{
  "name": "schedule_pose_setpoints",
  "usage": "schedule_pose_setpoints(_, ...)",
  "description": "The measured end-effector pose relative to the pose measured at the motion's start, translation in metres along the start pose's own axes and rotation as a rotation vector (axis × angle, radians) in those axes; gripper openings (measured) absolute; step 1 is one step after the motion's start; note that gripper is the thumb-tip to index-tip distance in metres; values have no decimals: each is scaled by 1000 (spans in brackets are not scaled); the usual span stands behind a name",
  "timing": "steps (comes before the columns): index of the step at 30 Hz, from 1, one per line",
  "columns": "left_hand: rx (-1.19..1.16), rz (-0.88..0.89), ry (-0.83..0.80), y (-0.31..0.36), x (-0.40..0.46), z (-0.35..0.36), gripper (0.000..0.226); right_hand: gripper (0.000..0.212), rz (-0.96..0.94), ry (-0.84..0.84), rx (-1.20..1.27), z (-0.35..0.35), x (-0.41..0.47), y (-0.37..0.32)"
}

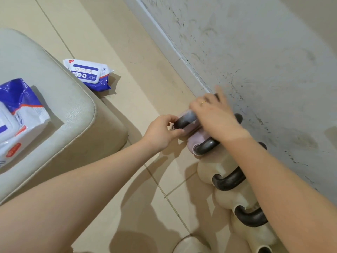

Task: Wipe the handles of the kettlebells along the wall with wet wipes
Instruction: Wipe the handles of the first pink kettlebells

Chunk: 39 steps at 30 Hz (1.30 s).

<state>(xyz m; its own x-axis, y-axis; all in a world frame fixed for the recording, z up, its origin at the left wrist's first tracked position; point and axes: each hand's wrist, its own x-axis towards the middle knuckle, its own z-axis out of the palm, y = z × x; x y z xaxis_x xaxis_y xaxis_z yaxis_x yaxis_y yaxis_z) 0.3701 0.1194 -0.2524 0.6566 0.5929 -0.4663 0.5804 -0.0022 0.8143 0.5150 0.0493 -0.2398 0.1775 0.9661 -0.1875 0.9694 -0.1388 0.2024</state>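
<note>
Kettlebell handle: left hand fingers pinched on it; right hand spread above.

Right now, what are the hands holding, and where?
Left hand pinches the near end of the farthest kettlebell handle; right hand covers its top. No wipe is clearly visible.

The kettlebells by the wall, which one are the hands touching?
The farthest kettlebell in the row. The left hand and right hand are both on its black handle. The pink one and the cream ones closer in go untouched.
</note>
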Motion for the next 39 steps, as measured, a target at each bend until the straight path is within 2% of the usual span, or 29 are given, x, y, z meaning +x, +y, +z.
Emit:
schedule_pose_setpoints(2,33,11,-3,0,2,1,29,34,147,-28,92,-2,1,11)
schedule_pose_setpoints(3,40,16,3,1,2,1,28,33,142,-42,84,-4,3,7)
schedule_pose_setpoints(6,63,43,46,1,2,3,27,42,-111,-90,25,-4,3,-17)
schedule_pose_setpoints(8,73,41,73,4,3,4,26,41,-165,-93,37,-2,5,-8)
schedule_pose_setpoints(11,114,32,81,4,8,5,25,39,117,-45,130,-2,7,20)
schedule_pose_setpoints(13,158,54,72,2,9,4,27,37,177,-85,135,-5,8,17)
schedule_pose_setpoints(15,221,92,66,0,12,3,31,36,28,-161,73,-7,10,-1)
schedule_pose_setpoints(17,285,114,62,-1,15,1,34,35,-149,-164,51,-8,11,-12)
schedule_pose_setpoints(18,307,115,56,-2,16,1,35,32,-180,-149,56,-8,11,-8)
schedule_pose_setpoints(20,347,114,36,-2,18,-1,36,34,-86,-124,113,-5,10,12)
schedule_pose_setpoints(24,376,164,18,5,21,-1,42,36,340,-9,451,7,6,34)
schedule_pose_setpoints(27,286,190,30,22,27,6,52,32,434,-33,449,11,13,28)
schedule_pose_setpoints(30,370,125,4,46,43,11,30,29,508,-63,494,9,16,24)
schedule_pose_setpoints(32,401,60,-62,56,53,11,30,31,522,-77,571,8,15,24)
schedule_pose_setpoints(35,476,76,-141,57,53,10,36,31,473,-25,507,3,9,16)
schedule_pose_setpoints(37,569,159,-166,51,44,11,26,25,332,-24,356,1,5,4)
schedule_pose_setpoints(39,594,214,-164,45,34,12,29,21,162,2,245,-1,1,-2)
